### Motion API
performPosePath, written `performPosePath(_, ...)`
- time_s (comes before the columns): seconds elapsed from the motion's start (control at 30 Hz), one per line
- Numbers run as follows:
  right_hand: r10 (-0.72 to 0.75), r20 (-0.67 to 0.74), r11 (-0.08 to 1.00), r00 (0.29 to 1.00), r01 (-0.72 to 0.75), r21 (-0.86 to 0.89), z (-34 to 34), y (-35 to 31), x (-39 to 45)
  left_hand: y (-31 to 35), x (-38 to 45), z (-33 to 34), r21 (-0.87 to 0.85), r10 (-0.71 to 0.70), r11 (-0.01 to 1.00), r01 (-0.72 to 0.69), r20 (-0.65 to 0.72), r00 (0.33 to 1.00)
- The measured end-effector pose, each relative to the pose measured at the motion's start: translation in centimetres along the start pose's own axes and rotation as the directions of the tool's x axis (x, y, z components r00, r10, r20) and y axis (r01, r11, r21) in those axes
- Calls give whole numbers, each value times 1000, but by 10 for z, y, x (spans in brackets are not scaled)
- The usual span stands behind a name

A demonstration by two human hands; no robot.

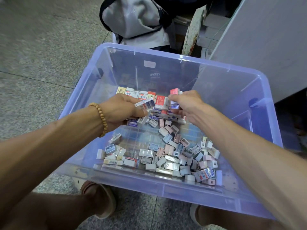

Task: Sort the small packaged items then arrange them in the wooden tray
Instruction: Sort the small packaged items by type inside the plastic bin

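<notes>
A clear blue plastic bin (259, 90) holds several small packaged items. A neat row of white and red boxes (137, 94) lines its far side. Loose pastel packets (179, 155) lie heaped along the near side. My left hand (123, 110), with a bead bracelet on the wrist, is shut on a small blue-and-white packet (146, 102). My right hand (187, 105) pinches a red-and-white packet (175, 91) above the sorted pile. No wooden tray is in view.
The bin stands on a speckled stone floor (41, 55). A grey and black backpack (132, 19) lies behind it, a white cabinet (265, 39) rises at the right. My feet in sandals (99, 198) show under the bin's near edge.
</notes>
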State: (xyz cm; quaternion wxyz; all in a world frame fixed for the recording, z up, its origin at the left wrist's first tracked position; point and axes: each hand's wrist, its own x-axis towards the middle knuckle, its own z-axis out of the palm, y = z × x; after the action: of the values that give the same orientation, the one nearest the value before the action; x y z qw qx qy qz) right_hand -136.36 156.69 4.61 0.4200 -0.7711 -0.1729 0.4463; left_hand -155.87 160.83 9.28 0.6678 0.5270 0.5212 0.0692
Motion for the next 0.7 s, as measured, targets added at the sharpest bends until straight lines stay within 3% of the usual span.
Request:
performPosePath(0.27, 0, 65, 985, 998, 11, -173, -17, 14, 3, 12, -24, 13, -287, -29, 958, 14, -47, 998)
performPosePath(0.47, -45, 9, 954, 999, 46, -297, -5, 27, 12, 19, -13, 19, -334, -47, 943, 1, -129, 991)
performPosePath(0.7, -39, -81, 968, 996, 18, -250, -14, 32, 13, 24, -7, 20, -368, -46, 930, -4, -127, 991)
